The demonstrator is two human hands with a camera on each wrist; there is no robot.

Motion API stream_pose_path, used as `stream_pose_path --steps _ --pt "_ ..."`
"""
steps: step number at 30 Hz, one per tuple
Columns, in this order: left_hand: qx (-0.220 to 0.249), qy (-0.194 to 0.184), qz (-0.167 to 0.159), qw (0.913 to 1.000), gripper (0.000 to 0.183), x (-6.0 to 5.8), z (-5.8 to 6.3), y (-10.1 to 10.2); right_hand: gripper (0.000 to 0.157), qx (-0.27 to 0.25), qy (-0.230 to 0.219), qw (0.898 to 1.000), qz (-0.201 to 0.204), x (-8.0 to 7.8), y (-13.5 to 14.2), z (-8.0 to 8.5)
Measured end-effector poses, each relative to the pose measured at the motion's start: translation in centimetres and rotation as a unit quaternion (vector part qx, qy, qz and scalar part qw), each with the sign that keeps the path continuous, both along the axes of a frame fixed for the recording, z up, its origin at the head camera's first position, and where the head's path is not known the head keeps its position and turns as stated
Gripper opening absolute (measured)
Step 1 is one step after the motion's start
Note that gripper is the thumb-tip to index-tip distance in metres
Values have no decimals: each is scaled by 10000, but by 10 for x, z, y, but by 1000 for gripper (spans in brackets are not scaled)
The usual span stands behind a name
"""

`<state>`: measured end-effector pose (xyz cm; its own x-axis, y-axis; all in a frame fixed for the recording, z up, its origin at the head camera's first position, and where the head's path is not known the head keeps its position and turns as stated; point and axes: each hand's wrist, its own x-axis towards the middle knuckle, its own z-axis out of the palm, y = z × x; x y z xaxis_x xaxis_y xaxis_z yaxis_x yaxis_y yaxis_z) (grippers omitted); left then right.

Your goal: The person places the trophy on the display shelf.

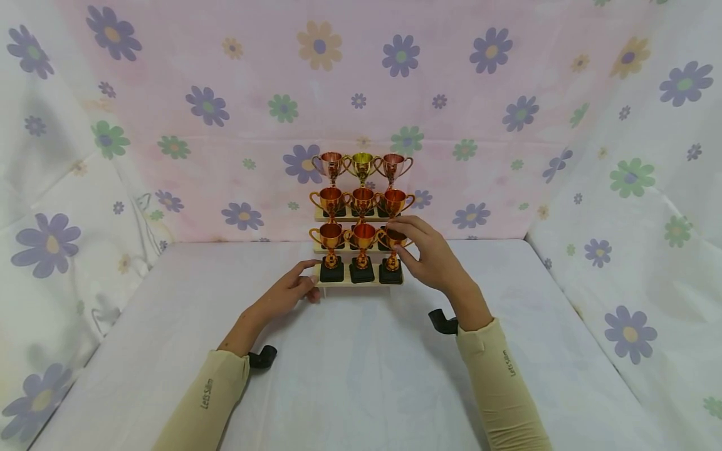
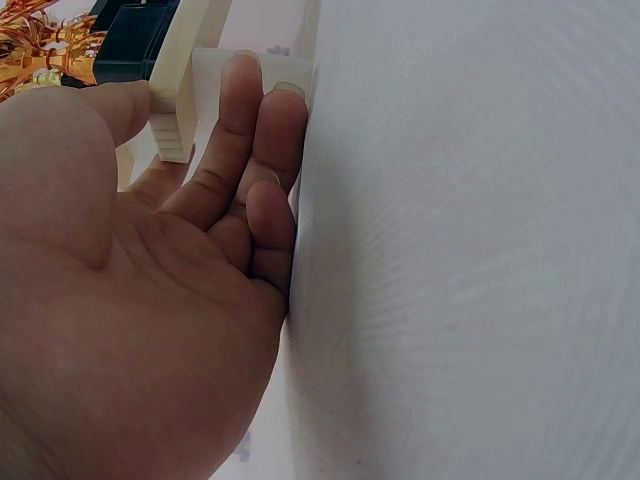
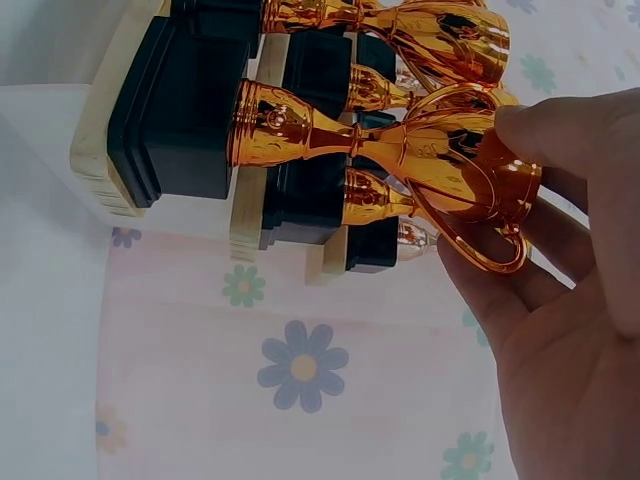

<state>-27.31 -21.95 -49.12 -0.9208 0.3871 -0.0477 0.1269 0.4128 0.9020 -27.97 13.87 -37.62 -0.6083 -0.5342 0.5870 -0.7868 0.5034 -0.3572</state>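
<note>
A small tiered wooden stand (image 1: 361, 284) carries trophy cups in rows of three on black bases. My right hand (image 1: 434, 255) pinches the cup of the front right trophy (image 3: 280, 128), thumb on its near side and fingers behind it. The base of that trophy rests on the lowest board. At the stand's left end is my left hand (image 1: 284, 295). In the left wrist view its thumb lies on the end of the board (image 2: 178, 95) and the index finger passes beneath, while the other fingers extend along the white tabletop.
Orange-gold trophies fill the front and middle rows; the back row has a yellow-gold trophy (image 1: 362, 164) between two pinkish ones. Behind the stand hangs a flowered cloth (image 1: 242, 169). White cloth covers the table (image 1: 361, 376). Black curved pieces (image 1: 442, 322) sit at both wrists.
</note>
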Motion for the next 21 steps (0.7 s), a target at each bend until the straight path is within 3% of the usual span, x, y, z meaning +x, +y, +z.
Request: stream_pose_path --steps 8,21 --pt "10 -35 34 10000 54 0 -2 -2 53 -171 92 9998 -90 0 6 -1" --pt "-138 28 53 9999 54 1 0 -2 44 -528 220 9949 -826 0 30 -8"
